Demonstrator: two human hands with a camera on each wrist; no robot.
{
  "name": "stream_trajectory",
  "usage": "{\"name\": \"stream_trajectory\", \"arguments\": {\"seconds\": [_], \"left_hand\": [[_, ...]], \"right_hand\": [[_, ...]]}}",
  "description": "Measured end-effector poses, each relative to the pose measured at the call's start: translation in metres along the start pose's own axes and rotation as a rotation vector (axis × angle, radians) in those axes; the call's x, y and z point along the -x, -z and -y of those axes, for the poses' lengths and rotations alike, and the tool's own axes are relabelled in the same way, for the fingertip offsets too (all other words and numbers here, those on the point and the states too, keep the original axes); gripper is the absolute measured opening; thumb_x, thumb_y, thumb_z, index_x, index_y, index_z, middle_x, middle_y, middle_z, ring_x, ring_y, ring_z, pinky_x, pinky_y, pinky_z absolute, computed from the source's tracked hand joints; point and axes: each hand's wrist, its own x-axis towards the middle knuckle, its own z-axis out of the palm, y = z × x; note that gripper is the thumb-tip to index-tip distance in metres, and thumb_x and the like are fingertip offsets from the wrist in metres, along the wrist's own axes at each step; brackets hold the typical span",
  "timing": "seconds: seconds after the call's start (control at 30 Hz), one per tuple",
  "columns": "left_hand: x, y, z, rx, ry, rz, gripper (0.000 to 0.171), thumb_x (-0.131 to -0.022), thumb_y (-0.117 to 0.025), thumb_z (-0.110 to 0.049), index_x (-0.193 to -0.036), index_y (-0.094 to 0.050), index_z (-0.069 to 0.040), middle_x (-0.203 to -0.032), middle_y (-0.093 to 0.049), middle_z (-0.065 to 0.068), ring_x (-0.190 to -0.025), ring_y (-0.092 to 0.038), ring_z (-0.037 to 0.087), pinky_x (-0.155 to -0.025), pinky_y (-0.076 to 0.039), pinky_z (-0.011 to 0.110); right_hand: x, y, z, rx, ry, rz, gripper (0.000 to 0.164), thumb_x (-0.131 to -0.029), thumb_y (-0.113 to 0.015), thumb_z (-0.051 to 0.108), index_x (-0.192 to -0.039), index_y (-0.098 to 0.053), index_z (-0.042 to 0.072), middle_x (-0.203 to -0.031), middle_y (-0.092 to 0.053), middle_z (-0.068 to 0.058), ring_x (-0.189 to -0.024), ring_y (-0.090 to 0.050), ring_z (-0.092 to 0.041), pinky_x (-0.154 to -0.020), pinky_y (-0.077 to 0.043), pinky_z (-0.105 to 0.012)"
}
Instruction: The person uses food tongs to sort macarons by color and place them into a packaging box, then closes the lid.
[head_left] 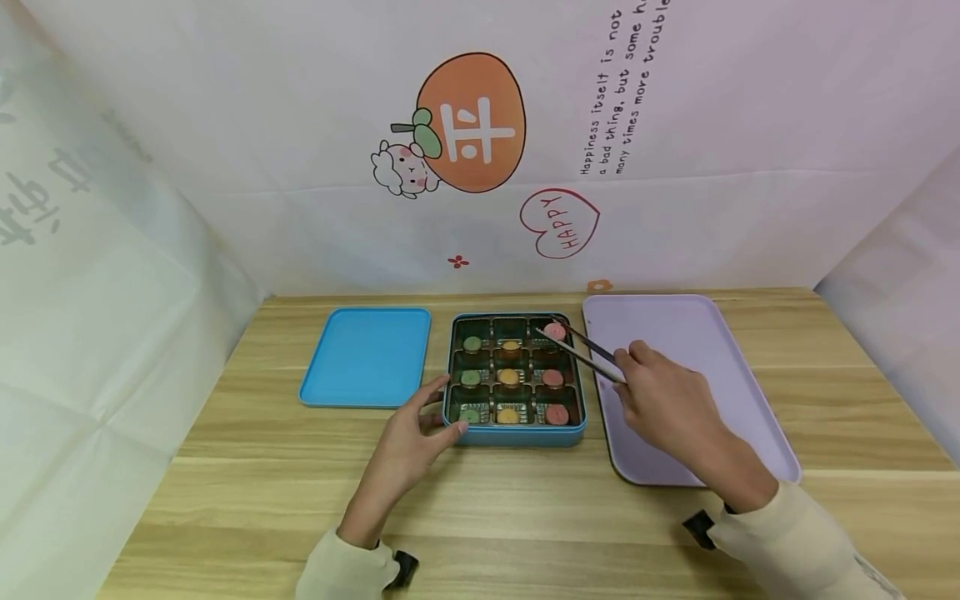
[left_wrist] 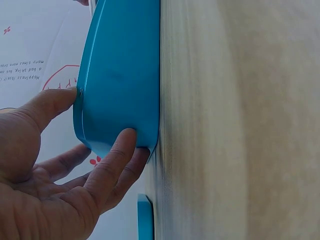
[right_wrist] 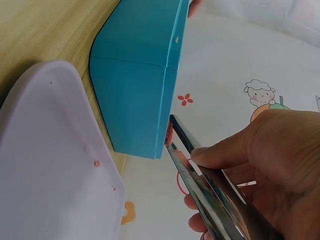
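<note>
A blue tin [head_left: 525,435] holds a divided insert with round green, yellow and pink cookies in its compartments. My left hand [head_left: 411,442] grips its near left corner. In the left wrist view, the thumb [left_wrist: 57,102] is at the rim and the fingers [left_wrist: 117,155] lie along the side. My right hand [head_left: 667,400] holds metal tongs [head_left: 596,364], which reach over the tin's right wall. Their parted tips are on either side of a pink cookie [head_left: 555,332] in the far right compartment. The right wrist view shows the toothed tip [right_wrist: 174,146] at the rim, beside the cookie.
A flat blue lid [head_left: 366,358] lies left of the tin. To the right, under my right hand, is a lilac tray [head_left: 675,321] with a few pink crumbs [right_wrist: 97,163]. A printed white cloth [head_left: 315,125] hangs behind the wooden table [head_left: 247,500].
</note>
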Motion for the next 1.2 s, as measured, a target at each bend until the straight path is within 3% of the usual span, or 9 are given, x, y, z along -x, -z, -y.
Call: {"name": "stream_trajectory", "arguments": {"seconds": [0.67, 1.2], "left_hand": [[0.0011, 0.0006, -0.0018, -0.008, -0.010, -0.003, 0.071, -0.095, -0.080, -0.021, -0.159, -0.048, -0.021, -0.154, -0.054, 0.019, -0.126, -0.067, 0.039, -0.088, -0.060, 0.047], [0.0009, 0.0004, -0.0007, -0.002, -0.010, -0.004, 0.071, -0.095, -0.080, -0.021, -0.158, -0.048, -0.021, -0.154, -0.054, 0.020, -0.126, -0.067, 0.039, -0.086, -0.061, 0.046]], "right_hand": [[-0.0020, -0.0076, 0.0035, 0.037, 0.008, 0.009, 0.031, -0.090, -0.077, 0.006, -0.116, -0.070, -0.008, -0.097, -0.066, -0.015, -0.072, -0.063, -0.023, -0.046, -0.049, -0.036], [-0.0019, -0.0079, 0.0034, 0.042, 0.001, 0.022, 0.028, -0.090, -0.077, 0.006, -0.113, -0.069, -0.006, -0.092, -0.062, -0.012, -0.070, -0.059, -0.022, -0.045, -0.046, -0.035]]}}
